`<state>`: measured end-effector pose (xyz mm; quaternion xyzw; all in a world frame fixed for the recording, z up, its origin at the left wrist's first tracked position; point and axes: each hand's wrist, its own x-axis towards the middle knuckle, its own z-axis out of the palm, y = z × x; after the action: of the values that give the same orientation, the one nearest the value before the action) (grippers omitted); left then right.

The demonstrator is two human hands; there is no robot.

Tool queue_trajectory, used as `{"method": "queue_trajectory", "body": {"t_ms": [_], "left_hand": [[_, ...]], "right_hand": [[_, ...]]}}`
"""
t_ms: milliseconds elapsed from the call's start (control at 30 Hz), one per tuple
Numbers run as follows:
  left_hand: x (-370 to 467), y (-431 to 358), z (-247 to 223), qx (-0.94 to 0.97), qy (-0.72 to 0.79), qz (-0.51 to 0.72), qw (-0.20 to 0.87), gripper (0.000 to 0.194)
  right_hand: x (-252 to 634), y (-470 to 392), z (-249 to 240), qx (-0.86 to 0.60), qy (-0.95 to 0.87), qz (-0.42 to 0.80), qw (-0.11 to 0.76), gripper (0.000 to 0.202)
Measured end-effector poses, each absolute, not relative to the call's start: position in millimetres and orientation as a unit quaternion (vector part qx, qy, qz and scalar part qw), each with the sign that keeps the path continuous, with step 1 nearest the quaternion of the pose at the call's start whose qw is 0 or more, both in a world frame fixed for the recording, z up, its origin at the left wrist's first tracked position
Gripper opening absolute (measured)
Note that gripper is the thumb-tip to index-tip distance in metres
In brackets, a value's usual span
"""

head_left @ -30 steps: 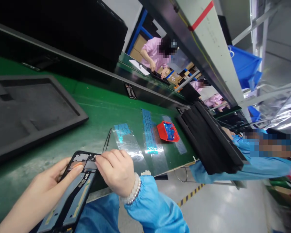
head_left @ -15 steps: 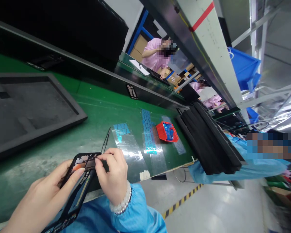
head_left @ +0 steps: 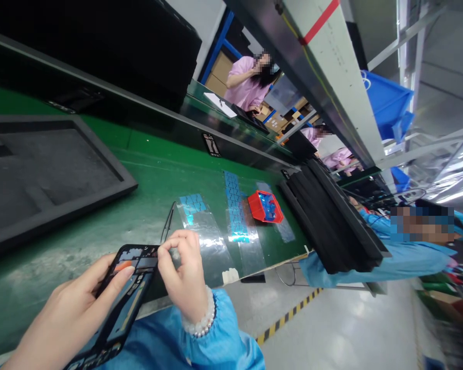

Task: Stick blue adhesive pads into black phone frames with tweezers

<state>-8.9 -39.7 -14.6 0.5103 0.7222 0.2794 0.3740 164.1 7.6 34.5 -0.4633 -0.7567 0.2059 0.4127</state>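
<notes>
My left hand grips a black phone-like frame by its side, thumb over its face, above the bench's front edge. Through openings in the frame, grey and orange parts show. At the frame's upper right corner, my right hand has its thumb and index finger pinched together; what they hold, if anything, is too small to tell. Dark tweezers lie just beyond the right hand. Blue adhesive pieces on clear sheets and a longer blue strip lie on the green bench.
A red bin holds small blue pieces. On the left lies a large grey foam tray, and black trays are stacked at right. A small frame part rests near the bench's back. A person in blue is at the right.
My right hand has shifted slightly right, off the frame's face to its corner. The frame has tilted a little. Across the bench, a person in pink has lowered a hand slightly.
</notes>
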Motion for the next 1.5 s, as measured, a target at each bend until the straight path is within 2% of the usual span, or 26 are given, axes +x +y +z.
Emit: {"method": "queue_trajectory", "body": {"t_ms": [133, 300, 500, 733, 833, 967, 1067, 1200, 1500], "left_hand": [[-11, -41, -22, 0.487, 0.728, 0.282, 0.391, 0.044], [-9, -41, -16, 0.509, 0.725, 0.276, 0.372, 0.036], [-9, -42, -11, 0.506, 0.727, 0.282, 0.369, 0.036], [-11, -43, -19, 0.501, 0.716, 0.284, 0.393, 0.041], [-12, -41, -15, 0.506, 0.715, 0.282, 0.391, 0.042], [-11, -39, -6, 0.516, 0.722, 0.263, 0.378, 0.041], [-9, -39, 1, 0.533, 0.716, 0.245, 0.377, 0.037], [-7, -37, 6, 0.544, 0.717, 0.228, 0.373, 0.035], [-7, -39, -2, 0.547, 0.696, 0.246, 0.396, 0.042]], "right_hand": [[171, 8, 29, -0.445, -0.787, 0.156, 0.398, 0.003], [167, 3, 20, -0.459, -0.788, 0.114, 0.393, 0.006], [165, 3, 22, -0.454, -0.789, 0.083, 0.405, 0.008], [166, 8, 19, -0.457, -0.772, 0.130, 0.423, 0.007], [168, 8, 19, -0.449, -0.782, 0.114, 0.418, 0.009], [173, 8, 24, -0.407, -0.829, 0.027, 0.382, 0.009], [176, 11, 28, -0.350, -0.883, -0.066, 0.305, 0.014], [179, 18, 35, -0.262, -0.934, -0.124, 0.211, 0.013], [185, 35, 56, -0.105, -0.952, -0.210, 0.197, 0.022]]}}
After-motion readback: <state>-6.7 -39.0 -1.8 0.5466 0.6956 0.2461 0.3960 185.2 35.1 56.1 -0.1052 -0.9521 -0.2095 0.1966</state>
